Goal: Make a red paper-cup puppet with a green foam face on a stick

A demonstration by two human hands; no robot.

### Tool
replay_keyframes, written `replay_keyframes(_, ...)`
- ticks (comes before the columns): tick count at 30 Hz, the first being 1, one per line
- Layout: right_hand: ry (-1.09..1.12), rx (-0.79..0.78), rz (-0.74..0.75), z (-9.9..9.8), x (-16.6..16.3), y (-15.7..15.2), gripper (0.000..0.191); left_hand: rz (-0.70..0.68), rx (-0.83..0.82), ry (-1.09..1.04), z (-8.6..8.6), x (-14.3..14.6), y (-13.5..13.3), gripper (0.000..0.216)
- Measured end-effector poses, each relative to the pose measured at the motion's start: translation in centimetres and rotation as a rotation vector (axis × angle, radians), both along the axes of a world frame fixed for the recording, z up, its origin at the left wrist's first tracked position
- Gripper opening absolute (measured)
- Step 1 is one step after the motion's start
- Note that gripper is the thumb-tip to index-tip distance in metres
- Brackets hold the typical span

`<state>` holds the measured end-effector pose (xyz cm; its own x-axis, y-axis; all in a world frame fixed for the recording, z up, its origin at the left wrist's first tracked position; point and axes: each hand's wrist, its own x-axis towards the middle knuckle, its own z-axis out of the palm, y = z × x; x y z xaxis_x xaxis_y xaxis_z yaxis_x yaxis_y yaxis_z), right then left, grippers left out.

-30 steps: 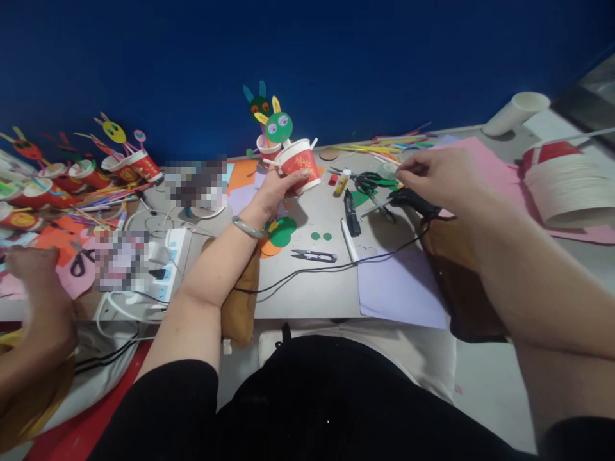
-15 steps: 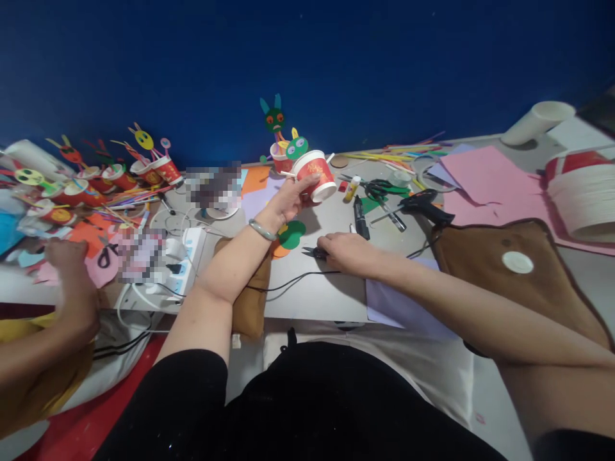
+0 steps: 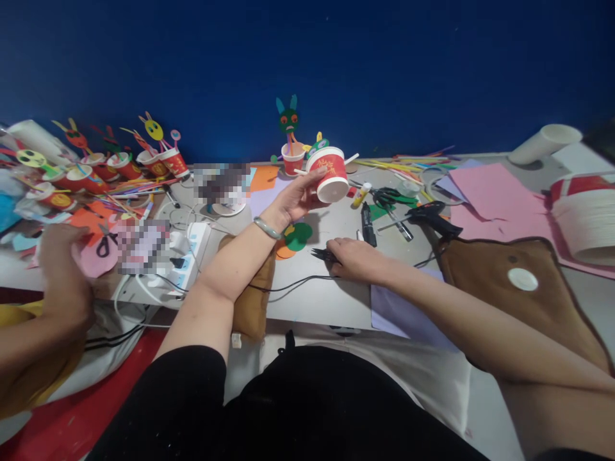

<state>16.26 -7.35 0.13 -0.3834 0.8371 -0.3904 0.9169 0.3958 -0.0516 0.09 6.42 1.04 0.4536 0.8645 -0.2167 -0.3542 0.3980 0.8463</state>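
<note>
My left hand (image 3: pixel 294 203) is wrapped round a red and white paper cup (image 3: pixel 327 168), held tilted above the table. White sticks jut from both sides of the cup, and a green paper face (image 3: pixel 317 147) with a yellow ear shows behind its upper edge. Lower and to the right, my right hand (image 3: pixel 356 258) rests at the tabletop, its fingers closed on black scissors (image 3: pixel 323 255). Their tips point left, slightly apart; the handles are hidden in the hand. Between the hands lie green paper circles (image 3: pixel 298 235) and an orange one (image 3: pixel 285 253).
Behind the cup stands another cup figure (image 3: pixel 288 120). A black marker (image 3: pixel 368 224), glue stick (image 3: pixel 361 194) and black glue gun (image 3: pixel 427 218) lie at right, near a brown cushion (image 3: pixel 509 282). A power strip (image 3: pixel 192 256) and a co-worker's hand (image 3: pixel 60 250) are at left.
The view has shifted slightly. The cup is tipped further, so the green face has sunk partly behind it. My right hand still grips the scissors at the table.
</note>
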Motion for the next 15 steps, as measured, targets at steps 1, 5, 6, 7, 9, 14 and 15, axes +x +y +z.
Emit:
replay_keyframes(1,0.017,-0.007,-0.003,-0.1,0.4,-0.1,0.026,-0.009,0.001,-0.008,0.1,0.0,-0.1,0.047)
replay_keyframes(5,0.127,0.009,-0.008,-0.7,2.5,-0.7,0.019,-0.013,0.021,-0.008,0.5,0.0,-0.4,0.047)
replay_keyframes(6,0.174,0.024,-0.014,-0.9,3.1,-0.9,0.018,-0.015,0.027,-0.001,0.6,0.0,-0.5,0.044)
replay_keyframes(7,0.22,0.045,-0.032,-1.0,3.7,-1.1,0.019,-0.024,0.031,0.005,0.7,0.0,-0.6,0.039)
replay_keyframes(9,0.295,0.108,-0.076,-1.3,5.0,-1.4,0.021,-0.063,0.037,0.011,0.8,0.0,-0.8,0.027)
replay_keyframes(14,0.428,0.396,-0.021,-1.0,7.5,-1.9,0.031,-0.148,0.145,-0.037,0.7,-0.1,-1.5,0.032)
replay_keyframes(15,0.446,0.44,-0.006,-0.7,7.8,-2.1,0.033,-0.142,0.174,-0.045,0.6,0.0,-1.6,0.043)
